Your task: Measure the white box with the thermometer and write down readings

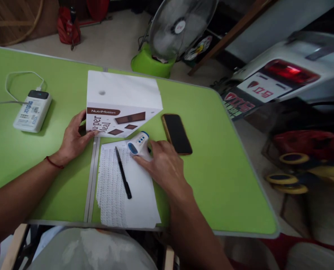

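A white and brown box (124, 90) printed "NutriMotion" stands on the green table. My left hand (75, 135) grips its lower left corner, thumb on the front face and fingers behind the side. In my right hand (167, 161) is a white and blue infrared thermometer (138, 144), pinched between thumb and fingers just in front of the box. Below it lie sheets of paper (141, 198), the left part covered with rows of handwriting. A black pen (123, 172) rests across the sheets. Right of the box lies a dark smartphone (177, 134) in a brownish case, close to my right fingers.
On the left of the green table (217, 180) sits a white power bank (33, 110) with a cable (23, 72) plugged in. Beyond the far edge stand a fan (180, 28) and a green stool (152, 63). A white scooter (293, 75) is parked at the right.
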`<state>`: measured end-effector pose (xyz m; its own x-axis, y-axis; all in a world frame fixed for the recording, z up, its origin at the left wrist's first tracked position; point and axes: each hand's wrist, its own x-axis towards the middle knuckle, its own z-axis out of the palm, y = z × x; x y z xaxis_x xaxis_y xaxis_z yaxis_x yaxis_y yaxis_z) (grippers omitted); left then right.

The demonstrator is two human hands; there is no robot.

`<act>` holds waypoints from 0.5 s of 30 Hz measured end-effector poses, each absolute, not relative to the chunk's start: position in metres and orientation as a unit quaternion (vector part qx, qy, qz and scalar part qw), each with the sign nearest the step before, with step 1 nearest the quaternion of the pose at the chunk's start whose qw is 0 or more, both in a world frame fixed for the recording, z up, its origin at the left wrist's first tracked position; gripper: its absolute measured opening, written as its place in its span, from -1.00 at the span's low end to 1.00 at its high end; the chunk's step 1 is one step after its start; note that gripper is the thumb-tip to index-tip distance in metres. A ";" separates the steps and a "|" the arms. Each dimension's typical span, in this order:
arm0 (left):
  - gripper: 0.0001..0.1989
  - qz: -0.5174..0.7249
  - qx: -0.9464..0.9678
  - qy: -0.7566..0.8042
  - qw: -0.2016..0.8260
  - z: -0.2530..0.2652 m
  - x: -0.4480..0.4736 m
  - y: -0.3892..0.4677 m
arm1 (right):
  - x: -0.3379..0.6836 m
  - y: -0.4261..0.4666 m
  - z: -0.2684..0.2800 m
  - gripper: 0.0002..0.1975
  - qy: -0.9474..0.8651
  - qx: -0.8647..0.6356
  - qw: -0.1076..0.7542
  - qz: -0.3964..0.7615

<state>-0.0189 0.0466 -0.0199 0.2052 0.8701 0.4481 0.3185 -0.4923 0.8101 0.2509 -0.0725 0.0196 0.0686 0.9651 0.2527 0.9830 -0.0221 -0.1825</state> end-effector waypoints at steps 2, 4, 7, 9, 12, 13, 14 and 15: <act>-0.54 0.524 0.676 0.441 0.272 -0.012 -0.017 0.041 | 0.245 -0.076 0.020 -0.72 -0.704 -0.662 0.253 -0.043; -0.63 0.544 0.664 0.440 0.263 -0.001 -0.014 0.031 | 0.234 -0.080 0.020 -0.79 -0.731 -0.610 0.305 0.003; -0.62 0.524 0.700 0.399 0.275 0.011 -0.010 0.014 | 0.218 -0.083 0.014 -0.81 -0.775 -0.565 0.272 0.080; -0.65 0.473 0.757 0.359 0.272 0.013 -0.009 0.006 | 0.212 -0.083 0.009 -0.88 -0.793 -0.546 0.249 0.106; -0.72 0.369 0.852 0.309 0.207 0.009 -0.011 0.002 | 0.211 -0.080 0.007 -0.78 -0.781 -0.525 0.298 0.159; -0.66 0.341 0.875 0.298 0.173 0.007 -0.012 0.003 | 0.213 -0.079 0.007 -0.76 -0.762 -0.522 0.332 0.191; -0.60 0.317 0.893 0.289 0.137 0.004 -0.012 0.004 | 0.214 -0.078 0.007 -0.75 -0.735 -0.520 0.370 0.230; -0.56 0.295 0.907 0.284 0.102 0.002 -0.013 0.006 | 0.215 -0.078 0.007 -0.75 -0.703 -0.514 0.407 0.275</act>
